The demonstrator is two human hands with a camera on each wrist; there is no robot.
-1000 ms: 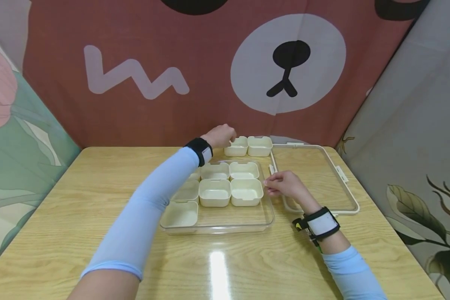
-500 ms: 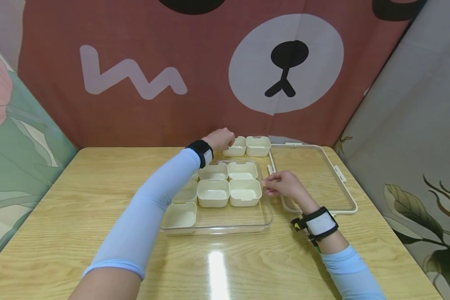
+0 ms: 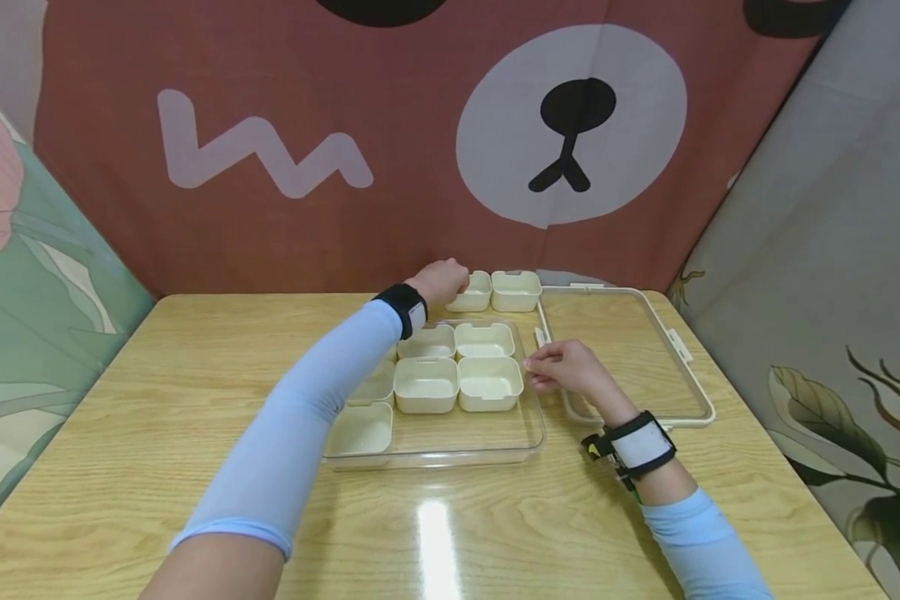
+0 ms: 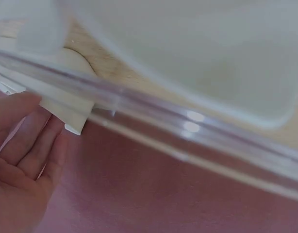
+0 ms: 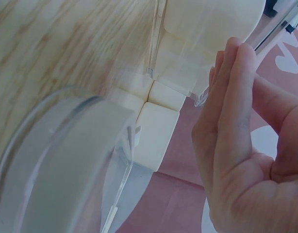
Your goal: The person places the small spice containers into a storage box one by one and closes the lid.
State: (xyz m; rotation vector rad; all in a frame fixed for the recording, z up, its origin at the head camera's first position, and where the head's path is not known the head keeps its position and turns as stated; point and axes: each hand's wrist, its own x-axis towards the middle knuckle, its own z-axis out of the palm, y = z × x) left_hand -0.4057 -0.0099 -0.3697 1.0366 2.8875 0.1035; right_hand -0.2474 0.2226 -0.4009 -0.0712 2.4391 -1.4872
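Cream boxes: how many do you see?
9 visible cream boxes: in the clear tray, back row three (one mostly behind the left arm), middle row three, front left one; behind the tray, two by the left hand. The arm or hand may hide more.

No legible lettering, numerals or brand marks. Beyond the left hand (image 3: pixel 440 282) and off to its left, a pale zigzag stroke (image 3: pixel 255 133) on the brown bear-print cloth (image 3: pixel 307 242) forms no readable word. At the wrist behind the right hand (image 3: pixel 570 367), a white panel (image 3: pixel 642 445) bears no readable print.
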